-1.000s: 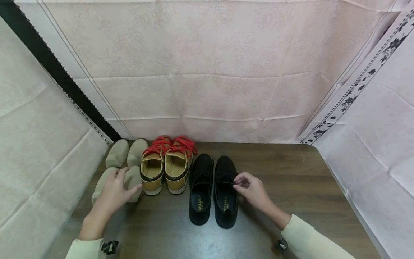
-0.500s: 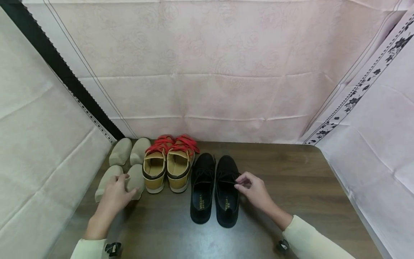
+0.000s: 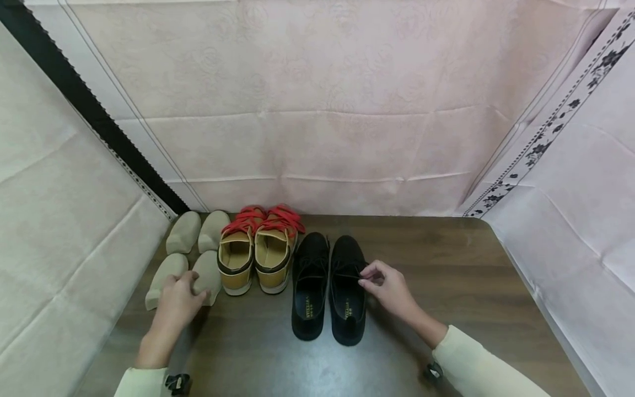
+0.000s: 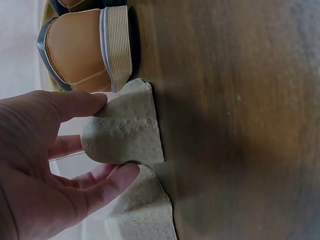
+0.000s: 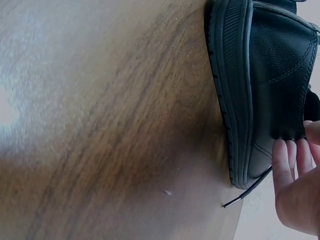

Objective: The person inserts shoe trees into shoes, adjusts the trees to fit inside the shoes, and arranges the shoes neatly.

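Note:
Over the front pair of beige, rounded shoe inserts is my left hand (image 3: pixel 178 300). In the left wrist view, thumb and fingertips of that hand (image 4: pixel 55 160) pinch one insert (image 4: pixel 125 125) from its two sides, with a second insert (image 4: pixel 142 215) beside it. The right hand (image 3: pixel 392 289) is at the outer side of the right black shoe (image 3: pixel 348 275), near its laces. Seen from the right wrist, its thumb and fingertips (image 5: pixel 300 175) grip the upper edge of the black leather shoe (image 5: pixel 275 75); a lace end (image 5: pixel 250 194) hangs by the sole.
Two more beige inserts (image 3: pixel 183 232) lie behind, at the left corner. Tan shoes with red laces (image 3: pixel 273 259) stand between the inserts and the left black shoe (image 3: pixel 308 286). Patterned cloth (image 3: pixel 317 110) covers the back and sides around the wooden surface (image 3: pixel 426 242).
The left hand's thumb and fingers have drawn closer together over the front inserts. My right hand stays at the black shoe. The head view has shifted slightly.

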Tool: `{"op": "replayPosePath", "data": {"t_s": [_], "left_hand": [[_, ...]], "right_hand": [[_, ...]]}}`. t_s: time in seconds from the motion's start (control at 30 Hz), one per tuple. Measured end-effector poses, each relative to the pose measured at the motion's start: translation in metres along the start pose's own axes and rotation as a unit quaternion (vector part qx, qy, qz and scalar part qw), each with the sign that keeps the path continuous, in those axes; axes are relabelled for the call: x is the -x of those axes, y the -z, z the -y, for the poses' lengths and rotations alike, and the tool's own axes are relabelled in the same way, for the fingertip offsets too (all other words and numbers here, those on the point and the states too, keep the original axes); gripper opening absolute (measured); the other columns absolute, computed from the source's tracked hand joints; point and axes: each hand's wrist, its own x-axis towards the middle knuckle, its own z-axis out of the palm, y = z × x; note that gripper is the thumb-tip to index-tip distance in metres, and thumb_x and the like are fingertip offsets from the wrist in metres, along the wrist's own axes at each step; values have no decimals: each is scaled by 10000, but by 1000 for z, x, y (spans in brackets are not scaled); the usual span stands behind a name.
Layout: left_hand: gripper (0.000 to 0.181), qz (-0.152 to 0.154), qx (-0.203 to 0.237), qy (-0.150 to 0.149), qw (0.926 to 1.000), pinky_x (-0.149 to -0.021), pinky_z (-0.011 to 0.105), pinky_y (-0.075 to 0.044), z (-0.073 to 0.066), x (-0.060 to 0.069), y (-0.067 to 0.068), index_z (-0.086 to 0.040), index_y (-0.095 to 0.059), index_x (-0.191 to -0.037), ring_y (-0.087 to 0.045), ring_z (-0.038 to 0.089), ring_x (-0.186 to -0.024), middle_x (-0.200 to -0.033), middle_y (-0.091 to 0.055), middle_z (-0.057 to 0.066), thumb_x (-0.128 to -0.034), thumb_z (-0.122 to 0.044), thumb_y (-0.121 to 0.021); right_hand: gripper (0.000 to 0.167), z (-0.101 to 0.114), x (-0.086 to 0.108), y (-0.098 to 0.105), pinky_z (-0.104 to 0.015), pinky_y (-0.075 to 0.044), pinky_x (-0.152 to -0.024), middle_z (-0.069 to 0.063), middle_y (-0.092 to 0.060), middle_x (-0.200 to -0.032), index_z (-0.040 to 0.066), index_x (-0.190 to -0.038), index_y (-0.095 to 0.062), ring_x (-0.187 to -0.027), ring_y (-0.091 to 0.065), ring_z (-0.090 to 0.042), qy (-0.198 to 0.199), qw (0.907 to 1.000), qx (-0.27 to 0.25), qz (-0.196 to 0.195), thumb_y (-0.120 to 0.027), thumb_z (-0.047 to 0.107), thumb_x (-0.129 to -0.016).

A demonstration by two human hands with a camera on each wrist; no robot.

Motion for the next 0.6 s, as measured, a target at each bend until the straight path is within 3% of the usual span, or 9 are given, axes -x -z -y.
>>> {"op": "replayPosePath", "data": {"t_s": [0.2,0.4,0.6], "left_hand": [[477,115,118,224,9996,-841,636,-484,1,1,0,96,-594,-1265,-501,522,-1063,-1163,-580,370,-905,-177,-748],[542,236,281,448,9983,-843,646,-470,1,1,-3,85,-564,-1327,-463,522,-1083,-1195,-495,406,-897,-188,-750],[528,118,360,501,9980,-823,648,-471,1,2,-5,77,-568,-1328,-473,534,-1065,-1200,-462,414,-890,-159,-745]], "right_hand": [[153,0,-1,1,-326,-586,-918,36,-700,-1002,194,-1029,-683,-935,-672,-112,-10,10000,-28,49,-789,157,-925],[153,0,0,1,-327,-587,-924,33,-702,-1009,194,-1030,-683,-945,-676,-114,-66,9999,-58,61,-788,155,-926],[149,0,0,1,-324,-587,-923,32,-700,-1009,196,-1030,-682,-945,-676,-116,-95,9999,-60,69,-784,156,-929]]}}
